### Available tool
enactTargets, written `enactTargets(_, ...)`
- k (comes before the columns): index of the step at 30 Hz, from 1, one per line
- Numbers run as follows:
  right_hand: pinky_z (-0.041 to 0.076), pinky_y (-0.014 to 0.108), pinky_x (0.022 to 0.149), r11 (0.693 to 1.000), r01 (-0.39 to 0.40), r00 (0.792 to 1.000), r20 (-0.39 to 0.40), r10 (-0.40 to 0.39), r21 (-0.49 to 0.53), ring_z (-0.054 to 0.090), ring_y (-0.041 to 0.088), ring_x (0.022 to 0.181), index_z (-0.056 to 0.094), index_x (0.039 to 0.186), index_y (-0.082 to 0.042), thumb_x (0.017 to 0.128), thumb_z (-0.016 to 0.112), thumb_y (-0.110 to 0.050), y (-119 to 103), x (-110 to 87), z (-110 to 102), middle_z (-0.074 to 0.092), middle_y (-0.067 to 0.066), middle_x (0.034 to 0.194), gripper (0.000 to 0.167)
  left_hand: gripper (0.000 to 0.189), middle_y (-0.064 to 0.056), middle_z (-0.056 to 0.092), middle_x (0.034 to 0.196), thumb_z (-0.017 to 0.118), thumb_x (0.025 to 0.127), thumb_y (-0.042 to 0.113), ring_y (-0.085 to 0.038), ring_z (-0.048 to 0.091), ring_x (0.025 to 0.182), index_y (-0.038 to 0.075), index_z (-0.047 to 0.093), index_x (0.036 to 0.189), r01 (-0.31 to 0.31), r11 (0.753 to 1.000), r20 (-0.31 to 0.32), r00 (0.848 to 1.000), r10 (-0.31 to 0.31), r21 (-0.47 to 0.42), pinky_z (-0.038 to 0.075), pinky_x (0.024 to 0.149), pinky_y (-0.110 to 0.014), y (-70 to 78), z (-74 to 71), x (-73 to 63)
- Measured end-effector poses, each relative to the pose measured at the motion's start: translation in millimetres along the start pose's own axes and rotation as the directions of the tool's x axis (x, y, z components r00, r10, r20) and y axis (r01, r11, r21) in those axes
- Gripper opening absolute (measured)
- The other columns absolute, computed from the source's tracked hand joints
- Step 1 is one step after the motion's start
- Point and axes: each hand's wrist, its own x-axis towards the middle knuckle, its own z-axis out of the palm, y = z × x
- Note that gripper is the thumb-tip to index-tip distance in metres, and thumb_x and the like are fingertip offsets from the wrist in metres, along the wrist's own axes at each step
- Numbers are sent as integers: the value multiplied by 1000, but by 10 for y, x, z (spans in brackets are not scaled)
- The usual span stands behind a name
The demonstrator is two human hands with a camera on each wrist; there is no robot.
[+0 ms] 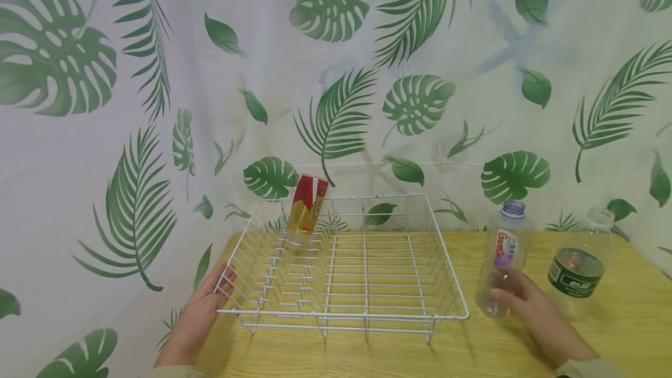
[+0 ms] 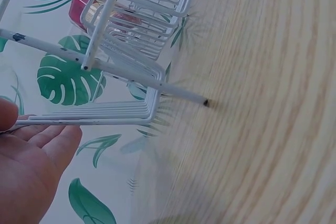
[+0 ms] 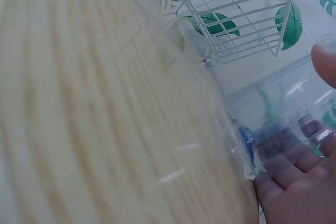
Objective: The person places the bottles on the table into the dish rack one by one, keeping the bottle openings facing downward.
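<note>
A white wire dish rack [image 1: 364,293] stands on the wooden table. My left hand [image 1: 202,302] grips its front left corner; the left wrist view shows the thumb above the wire and fingers [image 2: 63,142] beneath it. My right hand [image 1: 525,302] holds a clear plastic bottle [image 1: 513,238] right of the rack, thumb in front and fingers partly seen through the plastic. The bottle stands upright, with a blue-tinted open neck and a white and purple label. Inside the rack's back left, a red and gold container [image 1: 308,203] leans at a tilt.
Another clear bottle with a dark green label [image 1: 576,273] stands upright close to the right hand's far side. A white leaf-patterned curtain [image 1: 336,133] hangs behind and to the left. Bare wood of the table [image 1: 294,354] shows in front of the rack.
</note>
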Motion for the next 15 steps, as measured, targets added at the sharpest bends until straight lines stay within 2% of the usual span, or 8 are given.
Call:
enactTargets(2,46,15,86,1000,9,1000,-15,-9,-10,48,-6,112,18,160,0,106,55,-35,-5,2,-2,43,29,148,75,75,-24,14,165,27,93,-9,-37,17,151,2,-1,162,-3,1000,-1,1000,3,-2,15,121,-45,-5,-2,6)
enactTargets(4,45,13,84,1000,17,1000,-18,-17,-6,46,-15,106,19,160,-1,106,54,-37,-13,-2,-6,44,28,148,74,75,-24,14,165,28,93,-9,-38,17,151,1,0,162,-4,1000,-5,1000,4,-5,15,122,-45,-12,-2,13)
enactTargets(10,47,13,87,996,72,997,-31,-70,56,52,-12,110,24,159,-3,108,50,-35,-51,-28,-25,49,27,143,65,75,-24,15,165,28,92,-10,-38,17,150,1,1,162,0,1000,-17,1000,0,-8,14,121,-47,-29,-2,20)
enactTargets(12,48,14,87,991,84,996,-31,-81,103,54,-9,111,25,158,-5,108,51,-32,-69,-35,-29,52,19,142,62,75,-23,15,165,28,93,-10,-38,17,150,2,1,162,0,1000,-20,1000,0,-7,14,121,-47,-30,0,18)
enactTargets(15,50,16,88,981,113,994,-22,-111,157,57,-6,112,26,158,-5,108,52,-26,-107,-41,-47,58,-2,135,61,74,-22,15,165,28,93,-9,-37,18,151,2,1,162,3,1000,-23,1000,-3,-9,14,122,-46,-25,4,15)
